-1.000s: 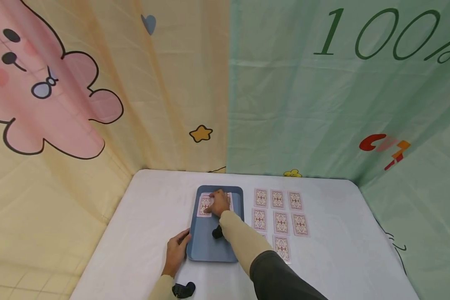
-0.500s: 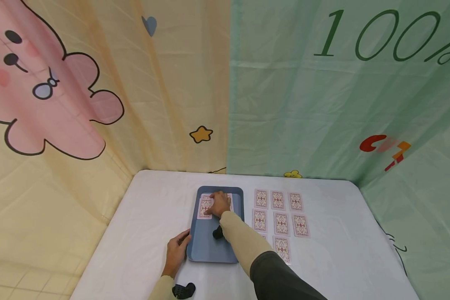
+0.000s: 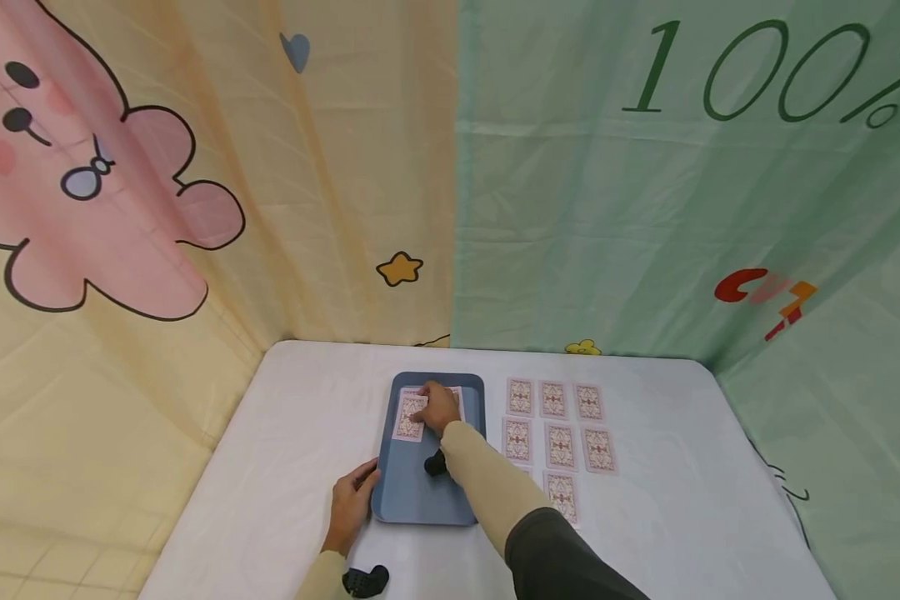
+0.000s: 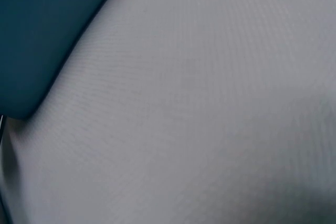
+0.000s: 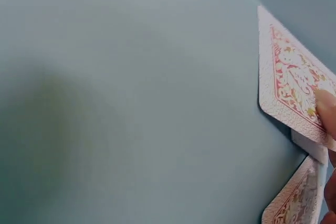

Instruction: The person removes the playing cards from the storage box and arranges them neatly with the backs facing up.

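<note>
We see the right hand [image 3: 439, 407] reaching out over the far end of a blue tray [image 3: 420, 492], palm down on a small heap of face-down playing cards [image 3: 409, 414]. Its fingers lie fairly flat on the card backs; in the right wrist view a fingertip [image 5: 326, 113] presses on the top card [image 5: 290, 87], whose corner juts out over the tray floor, with more cards showing underneath. We cannot tell whether the thumb has got under any card, so we read it as a pressing hand and not a gripping one. The beige sleeve [image 3: 483, 483] runs back from it across the tray, with a small black camera mount [image 3: 436, 463] under the wrist.

The left hand [image 3: 351, 503] rests at the near left corner of the tray, fingers loosely stretched along its edge and touching it, holding nothing. The left wrist view shows only the tray's dark rounded corner [image 4: 37, 40] against the white cloth, too close to tell more.

The tray sits lengthwise on a table [image 3: 270, 450] covered in white. Just to its right we find a grid of face-down cards [image 3: 560, 445] in rows, well apart from the heap. Behind the table hang two printed curtains: a yellow one [image 3: 195, 167] with a pink cartoon figure, and a green one [image 3: 682, 208] printed with "100%".
</note>
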Motion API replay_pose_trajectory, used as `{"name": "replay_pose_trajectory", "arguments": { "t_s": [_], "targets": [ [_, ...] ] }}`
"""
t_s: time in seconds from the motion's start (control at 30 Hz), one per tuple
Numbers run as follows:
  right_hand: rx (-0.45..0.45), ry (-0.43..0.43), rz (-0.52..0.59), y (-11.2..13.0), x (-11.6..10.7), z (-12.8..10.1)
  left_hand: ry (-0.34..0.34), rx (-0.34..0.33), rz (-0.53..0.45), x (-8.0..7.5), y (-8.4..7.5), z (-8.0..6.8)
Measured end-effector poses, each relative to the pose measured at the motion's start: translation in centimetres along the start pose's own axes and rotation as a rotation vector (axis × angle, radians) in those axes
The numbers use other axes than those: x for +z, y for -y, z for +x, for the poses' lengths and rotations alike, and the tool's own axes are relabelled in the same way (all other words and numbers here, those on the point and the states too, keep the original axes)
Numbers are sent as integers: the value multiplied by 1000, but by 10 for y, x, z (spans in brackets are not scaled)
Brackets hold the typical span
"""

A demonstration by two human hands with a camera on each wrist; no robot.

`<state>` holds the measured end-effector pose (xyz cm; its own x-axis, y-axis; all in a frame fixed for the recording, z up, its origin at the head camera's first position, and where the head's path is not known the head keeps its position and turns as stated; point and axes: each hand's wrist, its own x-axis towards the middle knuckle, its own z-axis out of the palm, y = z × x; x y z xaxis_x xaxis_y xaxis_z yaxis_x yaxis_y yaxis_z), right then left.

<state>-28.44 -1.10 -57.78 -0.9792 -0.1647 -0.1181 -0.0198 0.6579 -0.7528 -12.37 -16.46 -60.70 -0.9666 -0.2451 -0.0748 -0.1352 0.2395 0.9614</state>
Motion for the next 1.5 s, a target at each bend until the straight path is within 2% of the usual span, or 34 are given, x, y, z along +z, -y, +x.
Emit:
{"name": "replay_pose_trajectory", "arguments": {
  "t_s": [0.17, 0.33, 0.5, 0.67, 0.77, 1.03, 1.23, 1.5],
  "targets": [
    [-9, -19, 189, -3, -3, -6, 14, 0, 3, 2, 1, -1],
    [-8, -54, 297, -6, -5, -12, 17, 17, 13, 0, 0, -1],
    [-47, -34, 388, -4, -18, -23, 17, 25, 32, -4, 1, 1],
    [-117, -24, 415, -7, -39, -35, 2, 24, 15, -4, 0, 5],
    [-128, -12, 424, -11, -52, -43, 2, 27, 19, -3, 1, 6],
    [-91, 6, 419, -35, -82, -66, 22, 11, 26, -3, 2, 3],
    [-124, 28, 453, -57, -100, -81, 26, 25, 37, -6, 2, 2],
    [-59, -44, 456, -86, -126, -101, 36, 20, 33, -4, 2, 4]
  ]
}}
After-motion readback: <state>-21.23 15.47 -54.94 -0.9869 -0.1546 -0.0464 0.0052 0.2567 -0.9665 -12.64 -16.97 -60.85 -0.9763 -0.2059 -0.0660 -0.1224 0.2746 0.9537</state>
